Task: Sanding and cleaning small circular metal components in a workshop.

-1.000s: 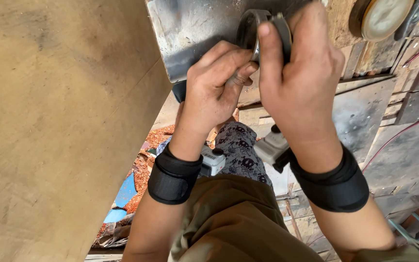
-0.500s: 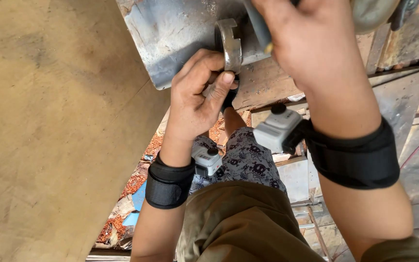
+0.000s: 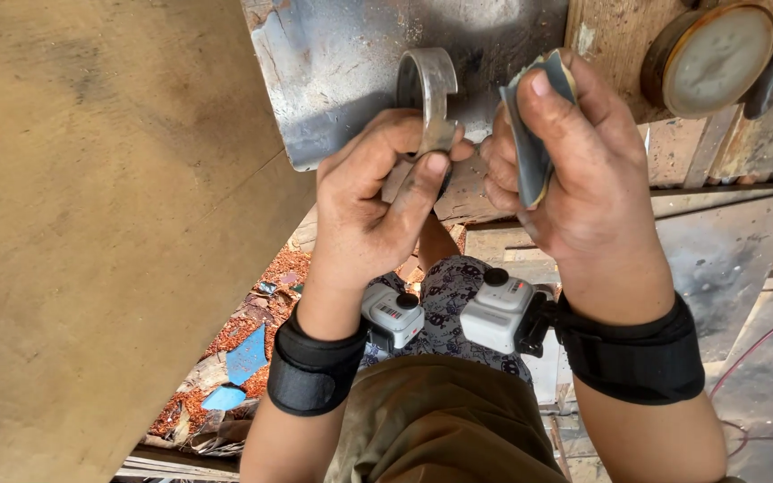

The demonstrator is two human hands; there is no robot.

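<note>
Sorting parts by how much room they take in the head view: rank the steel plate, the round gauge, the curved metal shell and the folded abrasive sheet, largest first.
1. Steel plate
2. Round gauge
3 and 4. Metal shell in the left hand and abrasive sheet in the right hand: alike, both partly hidden by fingers, so unranked.

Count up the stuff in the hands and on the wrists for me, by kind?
Curved metal half-ring, in left hand: 1
Folded grey abrasive sheet, in right hand: 1
Black wristbands: 2
Small white wrist cameras: 2
Total: 6
</note>
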